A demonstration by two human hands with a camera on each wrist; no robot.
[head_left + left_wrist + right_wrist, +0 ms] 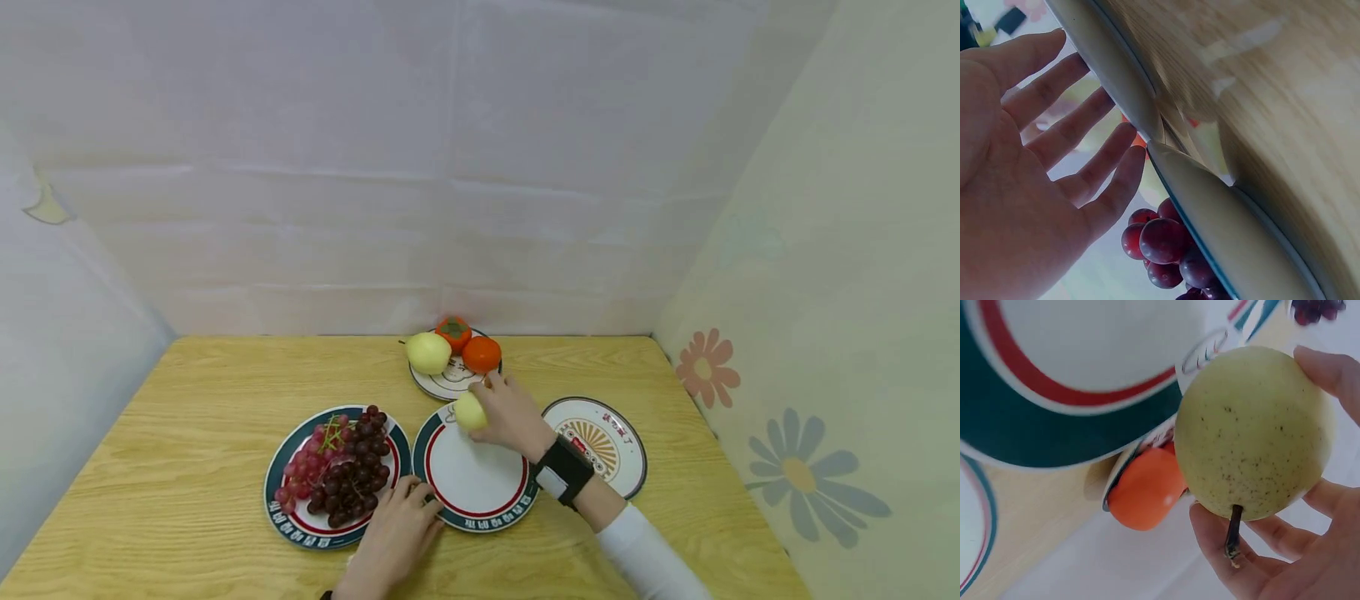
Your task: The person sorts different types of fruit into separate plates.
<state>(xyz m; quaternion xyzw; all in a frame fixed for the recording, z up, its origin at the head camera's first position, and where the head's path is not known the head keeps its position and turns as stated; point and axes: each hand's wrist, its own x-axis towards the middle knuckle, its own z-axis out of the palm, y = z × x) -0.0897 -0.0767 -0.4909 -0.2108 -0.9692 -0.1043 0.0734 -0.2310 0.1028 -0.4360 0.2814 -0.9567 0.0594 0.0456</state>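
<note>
My right hand (pixel 516 418) grips a yellow-green pear (pixel 1254 434) over the far part of the middle plate (pixel 480 483), a white one with a red ring and dark green rim. In the right wrist view, thumb and fingers curl round the pear's sides, and its brown stem shows. My left hand (pixel 401 525) is low at the near left edge of that plate, beside the grape plate (pixel 279 483). Its fingers are spread in the left wrist view, fingertips right at the plate's rim, with no object in the palm.
Red and dark grapes (pixel 348 479) cover the left plate. At the back, a small plate (pixel 450 385) bears another pear (pixel 428 353) and two orange persimmons (pixel 482 355). To the right lies a white plate with a printed pattern (pixel 626 450). White sheeting (pixel 450 167) stands behind the wooden table (pixel 202 400).
</note>
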